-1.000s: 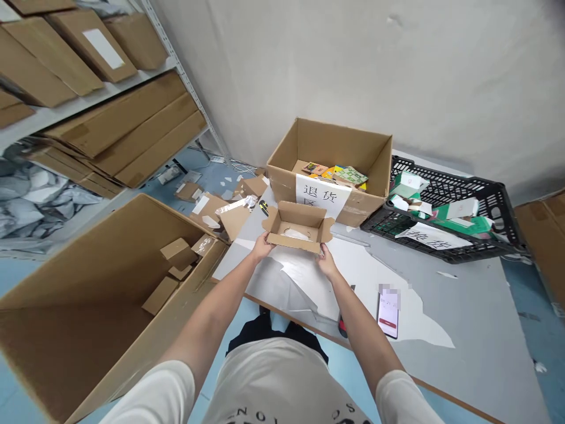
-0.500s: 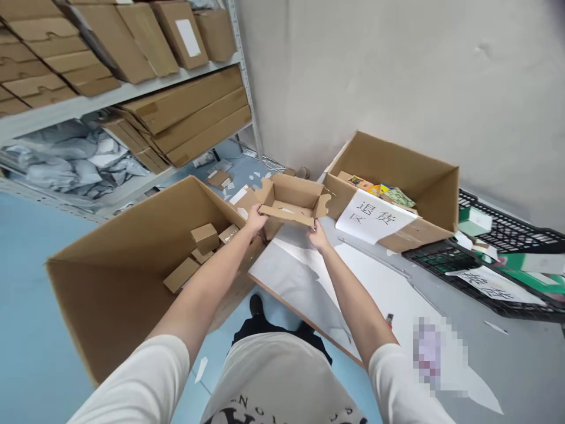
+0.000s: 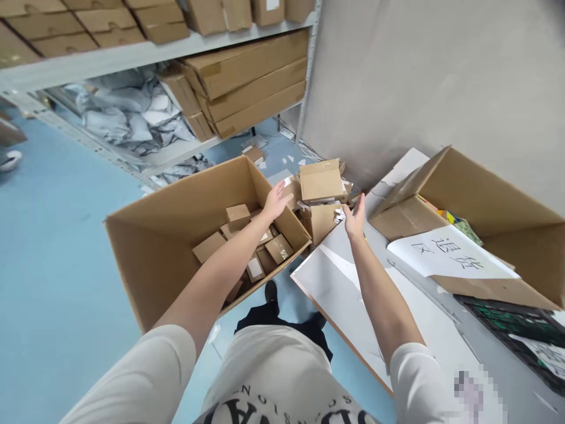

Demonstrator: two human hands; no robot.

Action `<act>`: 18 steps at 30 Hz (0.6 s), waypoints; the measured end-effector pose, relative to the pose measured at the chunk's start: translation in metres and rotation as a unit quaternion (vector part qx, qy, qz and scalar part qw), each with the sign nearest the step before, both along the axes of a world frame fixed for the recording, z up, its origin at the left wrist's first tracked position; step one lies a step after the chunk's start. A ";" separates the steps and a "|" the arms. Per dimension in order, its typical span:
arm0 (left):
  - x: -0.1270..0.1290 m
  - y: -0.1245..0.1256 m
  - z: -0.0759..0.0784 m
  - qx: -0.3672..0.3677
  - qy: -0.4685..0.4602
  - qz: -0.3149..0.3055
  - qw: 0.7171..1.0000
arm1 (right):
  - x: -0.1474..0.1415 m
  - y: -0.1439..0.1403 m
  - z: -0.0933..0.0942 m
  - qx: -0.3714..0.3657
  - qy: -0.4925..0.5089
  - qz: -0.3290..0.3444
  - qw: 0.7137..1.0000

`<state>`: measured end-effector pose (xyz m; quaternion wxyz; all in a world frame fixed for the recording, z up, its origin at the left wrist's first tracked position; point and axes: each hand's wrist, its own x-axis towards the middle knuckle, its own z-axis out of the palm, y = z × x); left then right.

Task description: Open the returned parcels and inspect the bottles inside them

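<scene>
A small brown cardboard box [image 3: 321, 179] rests on a heap of cartons and paper scraps beyond the table corner, apart from both hands. My left hand [image 3: 277, 201] is open above the right rim of a large cardboard carton [image 3: 145, 259], its fingers pointing toward the small box. Several closed little boxes [image 3: 279, 249] lie inside that carton. My right hand [image 3: 355, 219], also open with its fingers up, is over the far corner of the white-covered table [image 3: 329, 277]. Neither palm holds anything.
At right stands another open carton [image 3: 521, 229] with a handwritten paper sheet [image 3: 450, 252] on its front. A black plastic crate [image 3: 498, 330] sits below it. Metal shelving [image 3: 145, 56] bears boxes and grey bags [image 3: 110, 121] at the left. A wall [image 3: 419, 76] rises behind.
Both hands have let go of the small open box, which now appears to sit on the heap beyond the table. My hands have spread apart, and the view has turned left.
</scene>
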<state>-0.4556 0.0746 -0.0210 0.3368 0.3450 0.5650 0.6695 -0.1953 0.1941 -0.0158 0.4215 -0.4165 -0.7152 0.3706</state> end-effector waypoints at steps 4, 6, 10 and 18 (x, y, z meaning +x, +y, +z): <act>-0.050 -0.095 -0.012 0.009 0.020 0.102 0.995 | -0.040 -0.035 0.000 0.029 -0.017 0.042 0.999; -0.070 -0.144 -0.021 0.009 0.024 0.163 0.986 | -0.064 -0.050 -0.001 0.051 -0.039 0.082 0.995; -0.093 -0.234 -0.046 -0.004 0.028 0.307 0.951 | -0.115 -0.076 -0.012 0.074 -0.068 0.169 0.980; -0.084 -0.330 -0.105 -0.088 -0.018 0.448 0.889 | -0.196 -0.117 -0.072 0.030 -0.119 0.300 0.946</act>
